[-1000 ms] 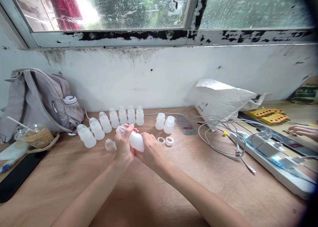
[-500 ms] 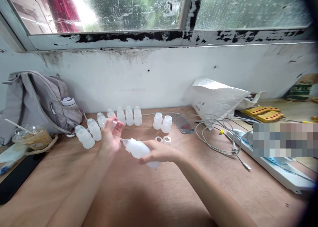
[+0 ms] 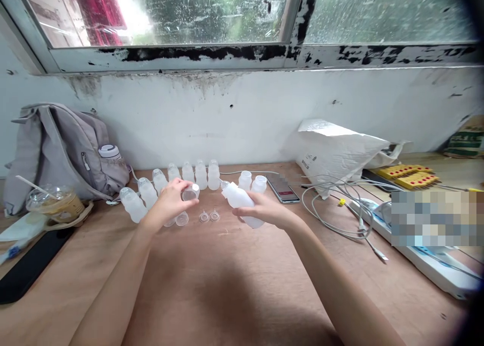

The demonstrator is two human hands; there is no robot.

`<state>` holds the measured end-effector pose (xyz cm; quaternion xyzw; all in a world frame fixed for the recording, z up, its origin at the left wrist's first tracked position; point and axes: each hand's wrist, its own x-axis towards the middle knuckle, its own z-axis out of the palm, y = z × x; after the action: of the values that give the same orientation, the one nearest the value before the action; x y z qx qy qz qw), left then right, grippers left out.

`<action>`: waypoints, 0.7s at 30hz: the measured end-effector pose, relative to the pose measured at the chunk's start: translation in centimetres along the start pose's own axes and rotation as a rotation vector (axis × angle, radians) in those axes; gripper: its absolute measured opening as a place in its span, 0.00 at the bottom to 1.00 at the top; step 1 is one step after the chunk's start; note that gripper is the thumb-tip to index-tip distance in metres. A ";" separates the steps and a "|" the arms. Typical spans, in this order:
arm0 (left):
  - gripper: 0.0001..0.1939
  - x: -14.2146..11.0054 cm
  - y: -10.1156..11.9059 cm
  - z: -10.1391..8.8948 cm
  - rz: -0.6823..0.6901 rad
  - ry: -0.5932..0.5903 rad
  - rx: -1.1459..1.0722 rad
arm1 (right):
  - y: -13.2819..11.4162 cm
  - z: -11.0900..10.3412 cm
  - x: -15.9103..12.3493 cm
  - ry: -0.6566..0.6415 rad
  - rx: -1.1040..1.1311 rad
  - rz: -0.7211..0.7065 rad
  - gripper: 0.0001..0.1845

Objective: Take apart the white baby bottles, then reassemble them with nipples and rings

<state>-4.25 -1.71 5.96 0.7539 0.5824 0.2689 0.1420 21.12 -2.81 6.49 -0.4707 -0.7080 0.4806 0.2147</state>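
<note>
My right hand (image 3: 264, 211) grips a white plastic bottle (image 3: 239, 198), tilted with its neck pointing up and left. My left hand (image 3: 171, 200) pinches a small clear cap (image 3: 191, 193) just left of it. On the wooden table (image 3: 234, 285) below lie another clear cap (image 3: 182, 218) and two small clear nipples (image 3: 209, 216). A curved row of several capped bottles (image 3: 151, 192) stands behind my left hand. Two open bottles (image 3: 252, 182) stand behind the held one.
A grey backpack (image 3: 64, 144) and an iced drink cup (image 3: 56, 205) sit at the far left. A phone (image 3: 284, 188) lies near the bottles. A white bag (image 3: 336, 152), cables (image 3: 340, 205), a power strip (image 3: 427, 260) and yellow parts (image 3: 408, 177) fill the right.
My hands came apart: the left pulled the clear cap off the bottle. The right hand moved the bottle right and back toward the two open bottles. Two small nipples now show on the table.
</note>
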 end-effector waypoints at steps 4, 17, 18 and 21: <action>0.18 0.1 -1.5 0.7 -0.005 -0.330 0.222 | -0.1 0.4 0.2 -0.002 -0.024 0.018 0.21; 0.17 0.8 -3.6 5.1 -0.019 -0.490 0.419 | 0.1 0.8 0.5 0.009 -0.111 0.021 0.19; 0.17 0.8 -3.6 5.1 -0.021 -0.490 0.430 | 0.1 0.9 0.5 0.008 -0.114 0.025 0.20; 0.16 0.6 -3.6 5.1 -0.025 -0.478 0.458 | 0.0 0.9 0.5 0.012 -0.130 0.029 0.19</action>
<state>-4.13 0.44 0.02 0.8009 0.5870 -0.0555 0.1047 20.23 -2.75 5.99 -0.4969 -0.7296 0.4338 0.1808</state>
